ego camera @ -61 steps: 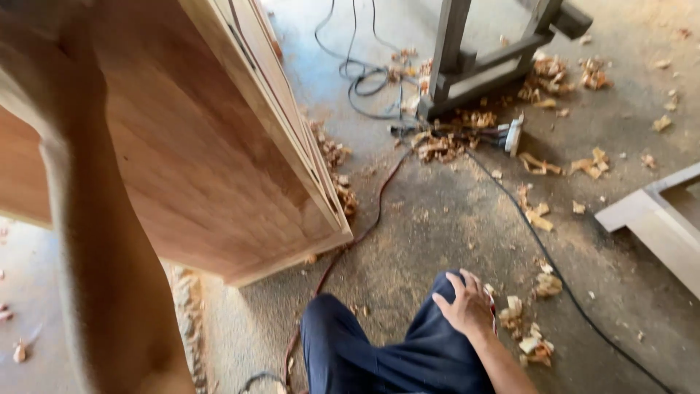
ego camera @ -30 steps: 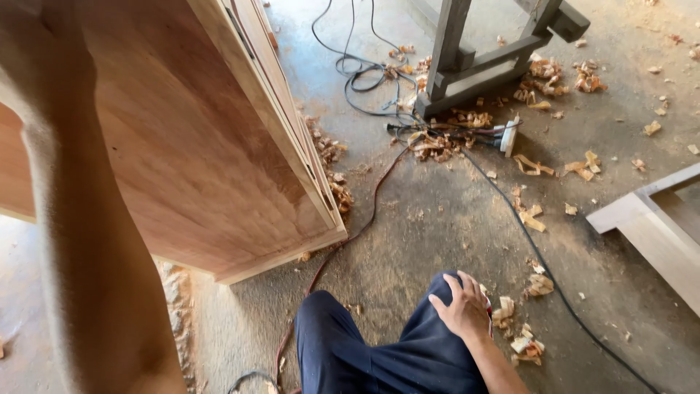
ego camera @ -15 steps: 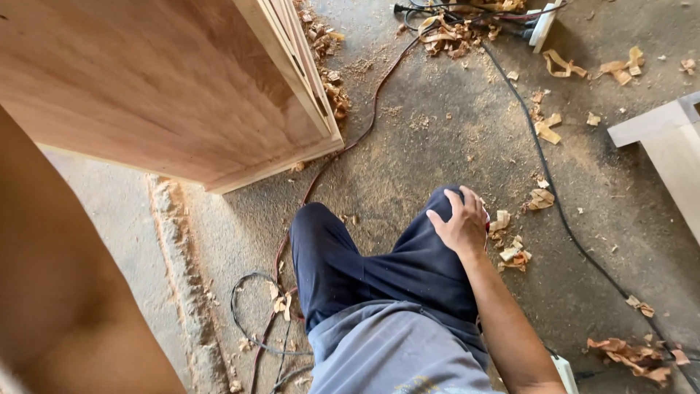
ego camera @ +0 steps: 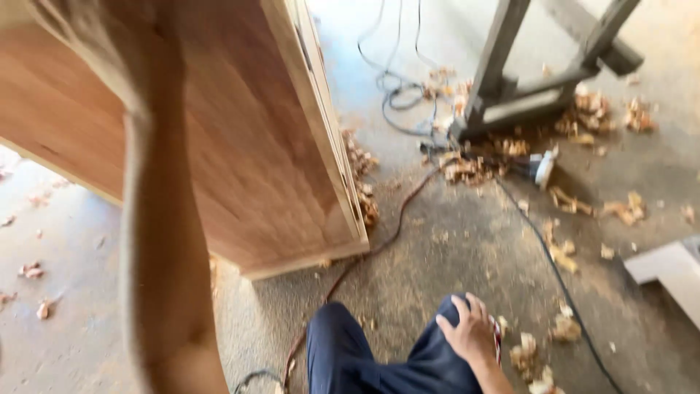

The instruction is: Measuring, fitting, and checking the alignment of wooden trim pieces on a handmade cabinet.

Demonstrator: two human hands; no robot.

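Wood cabinet (ego camera: pixel 240 146) by L arm (ego camera: pixel 164 248); R hand (ego camera: pixel 470 332) flat on knee (ego camera: pixel 437 343).

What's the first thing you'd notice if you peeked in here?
A big wooden cabinet fills the upper left, with the person's left arm reaching up across it; that hand is out of view. Wood shavings and cables litter the concrete floor around a grey stand, and the right hand rests on a blue-trousered knee at the bottom.

Bright daylight, motion blur, soft focus
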